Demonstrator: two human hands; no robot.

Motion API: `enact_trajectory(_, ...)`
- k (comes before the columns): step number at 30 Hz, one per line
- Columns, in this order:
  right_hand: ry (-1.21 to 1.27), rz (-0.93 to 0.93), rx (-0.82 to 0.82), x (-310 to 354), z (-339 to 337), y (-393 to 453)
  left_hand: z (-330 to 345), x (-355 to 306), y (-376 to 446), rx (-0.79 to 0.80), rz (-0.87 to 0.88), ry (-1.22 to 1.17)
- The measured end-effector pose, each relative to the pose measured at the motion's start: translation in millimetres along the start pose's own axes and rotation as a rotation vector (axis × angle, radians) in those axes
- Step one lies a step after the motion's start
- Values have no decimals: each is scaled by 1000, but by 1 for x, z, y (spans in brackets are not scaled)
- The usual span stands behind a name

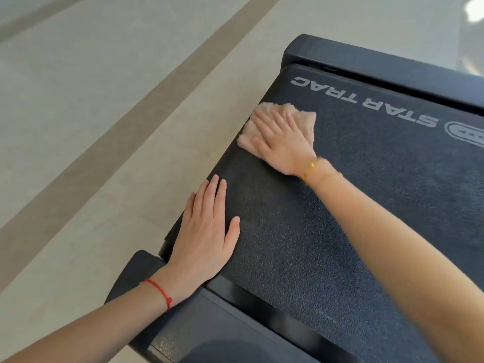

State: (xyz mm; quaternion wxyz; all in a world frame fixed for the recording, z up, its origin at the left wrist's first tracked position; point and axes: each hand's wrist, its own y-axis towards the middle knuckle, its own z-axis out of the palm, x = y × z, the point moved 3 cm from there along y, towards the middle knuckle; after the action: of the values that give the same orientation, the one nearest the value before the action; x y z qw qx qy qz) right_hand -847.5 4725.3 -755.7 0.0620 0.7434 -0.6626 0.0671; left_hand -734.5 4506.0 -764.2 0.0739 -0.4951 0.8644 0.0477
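Right hand (281,142) flat with straight fingers pressing a beige cloth (306,120) onto the treadmill belt (340,231) near its far left edge, left hand (207,237) released, palm resting flat on the belt's near left edge

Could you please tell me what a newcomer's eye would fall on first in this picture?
The pale peach cloth stands out against the dark treadmill belt, pressed flat under the right hand near the belt's left edge. Closer to the camera, the left hand rests flat on that same edge. The white STAR TRAC lettering runs across the belt's far end.
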Motion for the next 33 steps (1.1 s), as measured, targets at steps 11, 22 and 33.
enact_trajectory(11, 2, -96, 69, 22, -4, -177, -1, -1, -2, -6, 10, -18)
enact_trajectory(22, 22, -56, 34, 84, 13, -235, -6, -4, -3, 4, 23, -18)
enact_trajectory(33, 41, 542, -35, -43, -15, -234, 3, -72, 38, 71, 256, -64)
